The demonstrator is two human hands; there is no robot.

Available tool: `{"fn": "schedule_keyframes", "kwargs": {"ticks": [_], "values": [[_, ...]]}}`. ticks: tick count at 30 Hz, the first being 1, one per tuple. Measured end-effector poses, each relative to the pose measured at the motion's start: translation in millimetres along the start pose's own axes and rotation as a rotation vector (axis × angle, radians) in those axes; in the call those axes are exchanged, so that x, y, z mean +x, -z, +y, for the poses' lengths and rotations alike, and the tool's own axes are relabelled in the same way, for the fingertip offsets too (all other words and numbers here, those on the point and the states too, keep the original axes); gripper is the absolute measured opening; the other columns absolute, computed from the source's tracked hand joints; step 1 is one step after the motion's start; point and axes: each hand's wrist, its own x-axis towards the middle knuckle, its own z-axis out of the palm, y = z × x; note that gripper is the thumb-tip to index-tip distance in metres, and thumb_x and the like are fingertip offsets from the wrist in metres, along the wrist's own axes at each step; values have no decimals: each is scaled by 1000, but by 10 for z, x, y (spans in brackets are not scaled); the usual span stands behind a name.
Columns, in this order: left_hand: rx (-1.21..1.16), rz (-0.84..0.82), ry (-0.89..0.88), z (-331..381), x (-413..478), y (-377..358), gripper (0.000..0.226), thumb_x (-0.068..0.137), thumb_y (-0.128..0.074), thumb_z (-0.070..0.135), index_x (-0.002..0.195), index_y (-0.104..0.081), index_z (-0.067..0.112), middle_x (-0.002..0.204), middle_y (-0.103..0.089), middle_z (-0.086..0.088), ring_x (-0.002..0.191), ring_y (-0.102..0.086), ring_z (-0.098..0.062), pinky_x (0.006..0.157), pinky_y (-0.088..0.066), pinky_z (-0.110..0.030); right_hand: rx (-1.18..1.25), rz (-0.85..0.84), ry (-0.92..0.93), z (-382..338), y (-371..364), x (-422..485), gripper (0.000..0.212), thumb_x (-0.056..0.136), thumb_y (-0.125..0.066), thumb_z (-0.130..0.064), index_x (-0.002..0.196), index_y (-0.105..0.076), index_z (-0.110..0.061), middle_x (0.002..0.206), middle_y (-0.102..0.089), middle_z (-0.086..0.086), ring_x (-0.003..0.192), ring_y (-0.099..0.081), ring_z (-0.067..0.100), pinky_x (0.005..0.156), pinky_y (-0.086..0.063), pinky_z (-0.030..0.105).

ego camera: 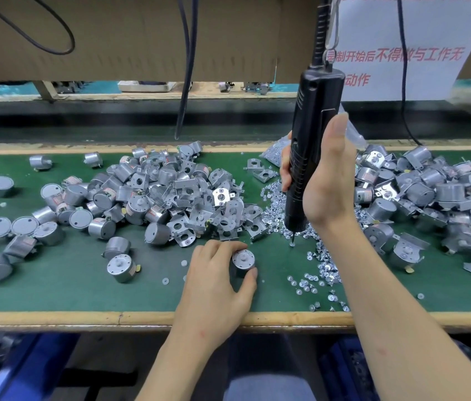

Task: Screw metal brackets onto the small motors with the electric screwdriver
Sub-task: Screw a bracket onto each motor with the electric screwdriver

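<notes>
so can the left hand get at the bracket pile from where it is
Probably yes. The bracket pile lies just beyond the left hand, with only bare green mat between and nothing over it. But it grips a motor, so it would likely have to release that first.

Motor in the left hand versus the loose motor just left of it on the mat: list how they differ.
The held motor stands upright, shaft face up, gripped by the left hand; the loose motor lies tilted, untouched. The loose motor shows a yellow tab at its side; none shows on the held motor. Both are round silver cans with a central shaft, no bracket fitted.
</notes>
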Motion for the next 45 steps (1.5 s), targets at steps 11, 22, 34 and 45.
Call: {"fn": "schedule_keyframes", "kwargs": {"ticks": [11,22,34,45], "values": [[2,-5,15,8,0,0,31,86,-67,34,116,-61,27,105,-52,16,105,-47,-8,90,-34,-15,-2,-7,22,-14,-7,-14,79,96,-33,-74,87,-52,2,62,-57,6,46,-51,22,46,-44,33],[-78,67,80,63,20,-14,34,86,-62,50,113,-64,29,105,-54,17,101,-53,-8,90,-43,-23,-15,17,5,32,0,24,71,95,-26,-63,84,-50,3,61,-57,5,46,-51,23,45,-44,31],[311,41,187,409,486,-104,21,94,-57,39,108,-66,25,105,-61,1,105,-52,-23,70,-37,-30,17,37,-6,44,-5,21,67,94,-27,-64,80,-48,-1,59,-55,4,45,-47,22,44,-42,29],[-326,260,207,253,409,264,19,93,-61,39,78,-58,30,91,-67,20,88,-59,-1,72,-42,-17,15,21,8,47,-36,6,88,90,-35,-82,86,-45,6,58,-54,2,44,-49,20,44,-41,28]]}}
